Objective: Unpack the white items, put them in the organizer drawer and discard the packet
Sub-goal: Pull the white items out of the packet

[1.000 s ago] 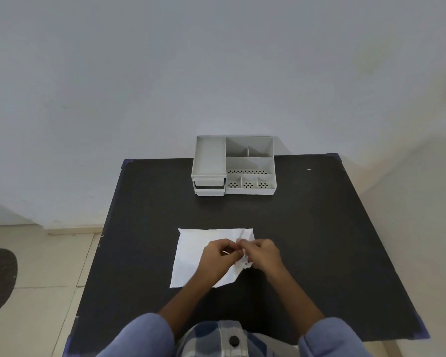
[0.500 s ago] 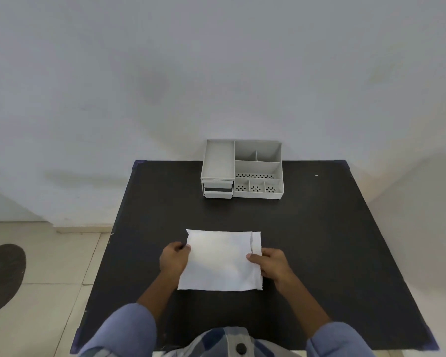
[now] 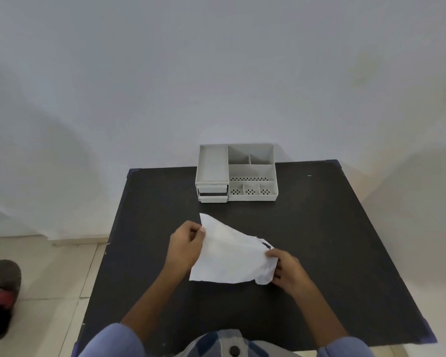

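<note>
A white packet point(image 3: 229, 256) is held over the middle of the black table point(image 3: 332, 253), tilted with its far left corner raised. My left hand point(image 3: 187, 240) pinches its upper left edge. My right hand point(image 3: 285, 270) grips its crumpled lower right corner. What is inside the packet is hidden. A grey organizer point(image 3: 237, 173) stands at the table's far edge against the wall, with open top compartments and small drawers point(image 3: 213, 194) at its front left; the lower drawer looks slightly pulled out.
A pale wall rises right behind the organizer. Tiled floor lies to the left of the table, with a dark shoe point(image 3: 0, 295) on it at the left edge. Bare black tabletop surrounds the packet on the right and near sides.
The packet was lying flat between both hands; now its left side is lifted and it is tilted. My left hand has risen, and my right hand has bunched the right corner.
</note>
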